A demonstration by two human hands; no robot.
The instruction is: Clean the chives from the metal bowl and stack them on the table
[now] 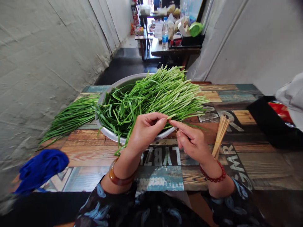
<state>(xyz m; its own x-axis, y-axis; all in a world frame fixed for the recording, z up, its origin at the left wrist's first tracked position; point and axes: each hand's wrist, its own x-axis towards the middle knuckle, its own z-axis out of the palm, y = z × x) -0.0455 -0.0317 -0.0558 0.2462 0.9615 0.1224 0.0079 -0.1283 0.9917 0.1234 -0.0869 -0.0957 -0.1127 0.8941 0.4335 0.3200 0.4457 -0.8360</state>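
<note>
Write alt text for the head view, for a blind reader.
The left hand pinches a green stalk, the right hand a thin stick, at a metal bowl heaped with greens. More greens and a blue cloth lie left, bundled sticks right, on a wood-patterned table.

Greens (146, 97): I find their leafy ends tangled, their lower layers hidden in the basin (112, 136). Basin: far right rim covered by the stems. Side pile (73, 115): its inner ends pass out of sight behind the rim. Thin stick (175, 128): mostly masked by the right hand (194, 142); its tip cannot be made out where it meets the short green piece (169, 117) at the left hand (144, 130). Stick bundle (220, 132): lower end concealed by the right wrist. Blue cloth (44, 167): blurred. White item (292, 97): cut off by the right edge, unidentifiable. Bottle label (165, 38): illegible to me.
</note>
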